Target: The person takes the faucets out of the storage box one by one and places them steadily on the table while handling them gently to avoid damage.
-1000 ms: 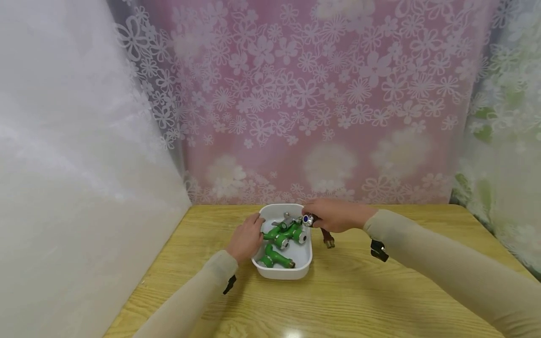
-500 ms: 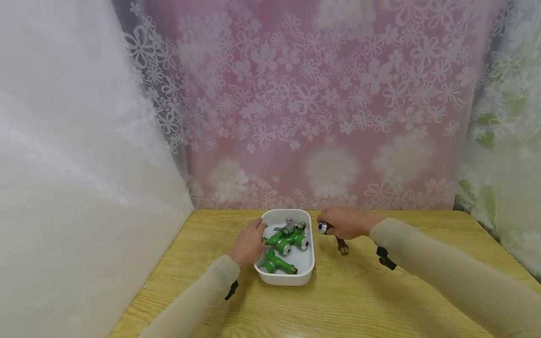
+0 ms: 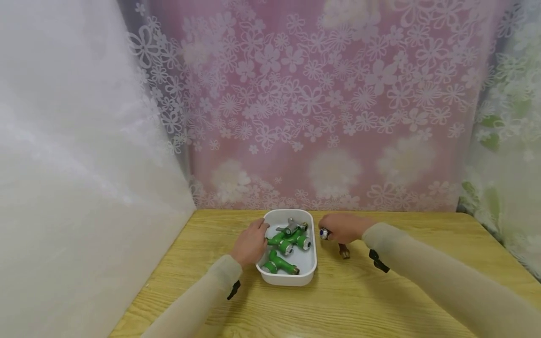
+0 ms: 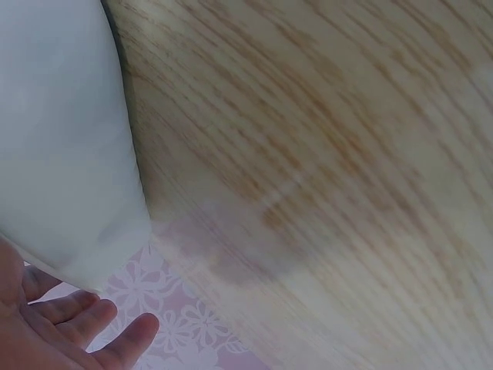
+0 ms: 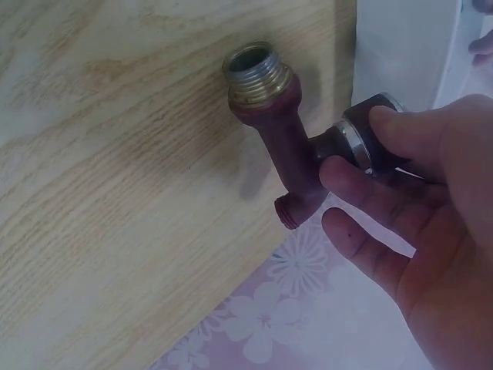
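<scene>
Right wrist view: pinching the dark knob point(image 5: 373, 154) of a dark red faucet point(image 5: 289, 150) between thumb and fingers of the right hand point(image 5: 451, 227). Held just beside the right rim of the white tray point(image 3: 287, 280); hard to tell if touching the table point(image 3: 338, 300). Over that rim a second ago, now moved outward, clear of it. Judging by that, now separated from the green faucets point(image 3: 282, 264) and grey metal fitting point(image 3: 290, 229) in the tray, not yet released. At the left rim, steadying perhaps, with loosely spread left hand point(image 3: 250, 241); impossible to tell if pinching.
</scene>
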`<state>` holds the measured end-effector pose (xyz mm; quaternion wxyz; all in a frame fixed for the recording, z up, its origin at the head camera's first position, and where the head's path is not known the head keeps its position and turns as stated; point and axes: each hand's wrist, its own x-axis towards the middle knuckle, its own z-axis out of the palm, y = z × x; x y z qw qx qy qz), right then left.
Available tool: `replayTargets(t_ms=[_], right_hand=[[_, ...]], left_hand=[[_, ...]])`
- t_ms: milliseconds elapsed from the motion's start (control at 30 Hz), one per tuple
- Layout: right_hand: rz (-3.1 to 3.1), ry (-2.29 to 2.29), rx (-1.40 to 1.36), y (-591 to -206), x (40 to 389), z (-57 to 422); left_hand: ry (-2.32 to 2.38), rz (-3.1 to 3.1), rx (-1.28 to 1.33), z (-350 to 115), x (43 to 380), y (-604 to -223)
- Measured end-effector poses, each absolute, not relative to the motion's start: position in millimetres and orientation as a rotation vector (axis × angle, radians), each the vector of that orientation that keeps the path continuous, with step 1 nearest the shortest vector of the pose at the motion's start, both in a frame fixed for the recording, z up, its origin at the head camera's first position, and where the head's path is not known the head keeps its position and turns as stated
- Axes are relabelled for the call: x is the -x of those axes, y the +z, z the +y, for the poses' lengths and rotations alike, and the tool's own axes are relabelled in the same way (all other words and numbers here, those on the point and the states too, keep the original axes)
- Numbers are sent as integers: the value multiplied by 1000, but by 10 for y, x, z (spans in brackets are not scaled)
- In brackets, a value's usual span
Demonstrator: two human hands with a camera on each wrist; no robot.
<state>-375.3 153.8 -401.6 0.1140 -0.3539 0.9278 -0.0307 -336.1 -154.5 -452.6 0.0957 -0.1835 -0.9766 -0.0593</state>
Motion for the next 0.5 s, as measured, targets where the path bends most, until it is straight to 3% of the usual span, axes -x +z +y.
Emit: replayTargets(t_ms=[500], right_hand=[[2734,-55,1025,-4160,3843,1438]], left_hand=[[-227,-2910,523,-1538,3357,-4526]])
